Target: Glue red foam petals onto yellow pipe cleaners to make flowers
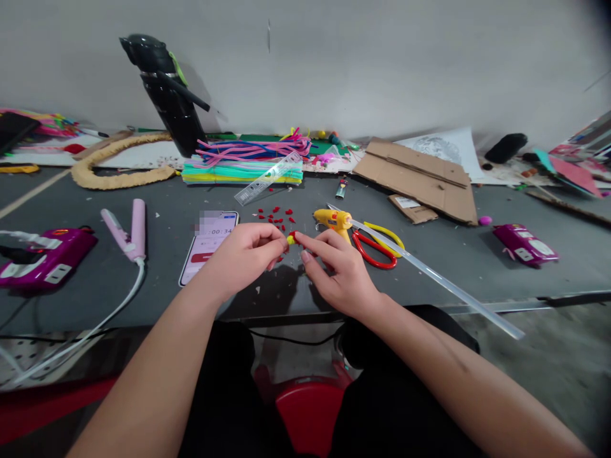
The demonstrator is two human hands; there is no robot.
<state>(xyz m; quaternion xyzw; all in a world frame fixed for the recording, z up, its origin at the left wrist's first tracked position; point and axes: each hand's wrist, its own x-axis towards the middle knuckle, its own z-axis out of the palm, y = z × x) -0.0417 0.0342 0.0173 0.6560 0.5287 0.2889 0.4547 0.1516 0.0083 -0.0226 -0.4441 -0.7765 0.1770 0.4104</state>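
My left hand is closed in a pinch, its thumb and forefinger on a small yellow-and-red fuzzy piece. From the other side my right hand reaches in, the tip of its forefinger touching the red part, its thumb apart below. Behind the hands, several small red fuzzy bits lie scattered on the dark table. Just beyond my right hand are a yellow glue gun with a long clear glue stick and scissors with red and yellow handles. The fingertips partly cover the small piece.
A phone lies left of my hands, beside a pink flat iron. Purple power strips sit at both sides. Behind are pipe cleaners, a clear ruler, a lighter, cardboard and a tall black flask.
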